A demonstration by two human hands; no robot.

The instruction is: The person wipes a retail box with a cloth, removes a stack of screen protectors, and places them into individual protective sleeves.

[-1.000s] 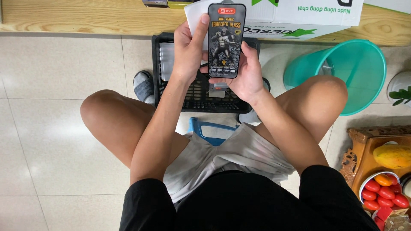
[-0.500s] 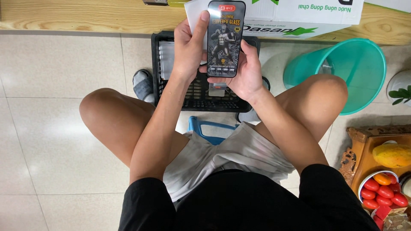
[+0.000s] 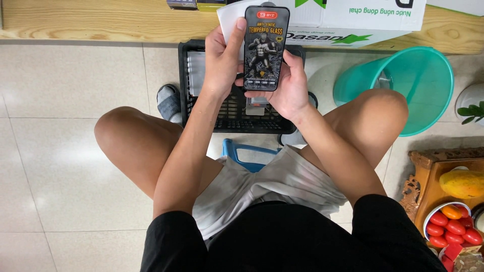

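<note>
Sitting low on a blue stool [image 3: 242,151], just under the forearms, knees spread to both sides. Holding up, in front of the lap and with both hands, a flat black pack [image 3: 266,48] shaped like a phone, upright, printed face turned to the camera. Left hand [image 3: 222,65] closed on the left long edge of the pack, one finger laid straight along that edge up to the top corner. Right hand [image 3: 285,88] cupped under the lower end and gripping the right edge, fingers mostly behind the pack and so not fully to see. Behind the fingertip of the left hand, a white sheet [image 3: 229,17], touching the pack or only behind it; cannot tell which.

Seemingly at the step of looking over the pack, or of readying it for opening; pack looking closed, nothing pulled out yet. For a next move, probably needing one hand to steady the pack by its edges while the other searches for a flap or an end; also care not to bend it, being thin and likely stiff.

Directly below both hands, on the tiled floor, a black plastic crate [image 3: 201,108] with small flat things inside. Left of the left hand, a grey slipper [image 3: 169,103] beside the crate. Beyond the hands, a white cardboard box [image 3: 353,25]. To the right of the right hand, well apart, a teal bucket [image 3: 418,90], tilted.
</note>
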